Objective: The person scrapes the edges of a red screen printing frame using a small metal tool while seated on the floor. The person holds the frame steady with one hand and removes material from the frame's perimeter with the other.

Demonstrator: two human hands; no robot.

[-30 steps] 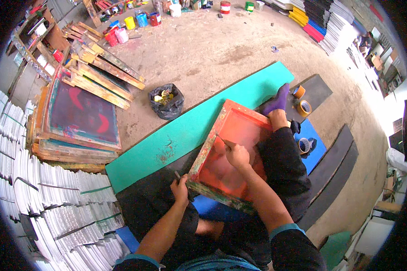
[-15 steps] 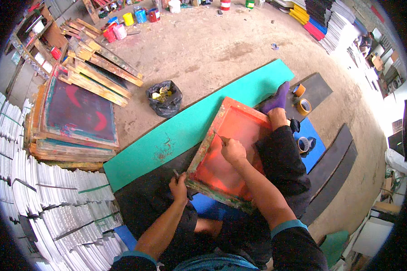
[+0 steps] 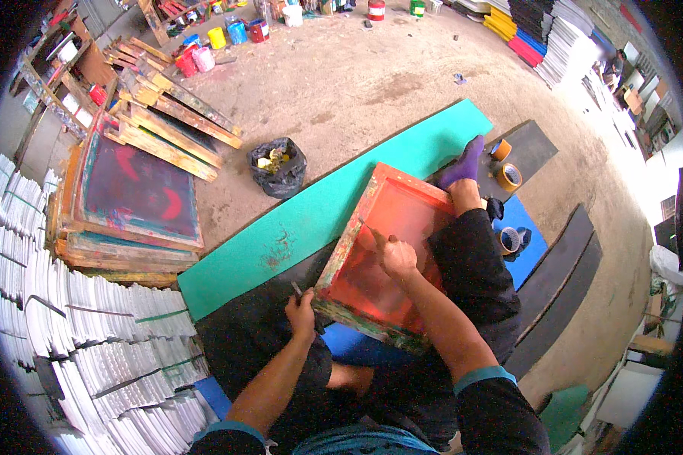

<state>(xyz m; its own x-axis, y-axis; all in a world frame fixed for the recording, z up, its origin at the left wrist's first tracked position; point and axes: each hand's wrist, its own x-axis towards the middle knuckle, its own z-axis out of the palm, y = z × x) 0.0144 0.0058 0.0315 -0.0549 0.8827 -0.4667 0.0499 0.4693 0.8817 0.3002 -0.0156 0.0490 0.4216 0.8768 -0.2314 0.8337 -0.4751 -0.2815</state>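
Note:
A wooden screen-printing frame point(image 3: 340, 241) with red-orange mesh rests tilted across my legs. My right hand point(image 3: 399, 258) is closed over the mesh, around a thin pointed tool point(image 3: 369, 228) whose tip reaches towards the frame's left inner edge; its exact kind is unclear. My left hand point(image 3: 301, 315) is beside the lower left corner of the frame, its fingers closed on a small, flat, greyish strip point(image 3: 297, 288) that sticks up past them. Whether that hand also touches the frame, I cannot tell.
A green foam strip point(image 3: 341, 205) lies beyond the frame. Tape rolls point(image 3: 509, 177) sit by my purple-socked foot point(image 3: 463, 165). A black bag of scraps point(image 3: 277, 171), stacked printing screens point(image 3: 133, 186) and bundled white sheets point(image 3: 106, 311) are at left. Paint buckets point(image 3: 237, 32) stand far off.
My right hand has shifted slightly right and towards me over the mesh, drawing the tool a little way from the left edge. My left hand and the frame stay nearly in place.

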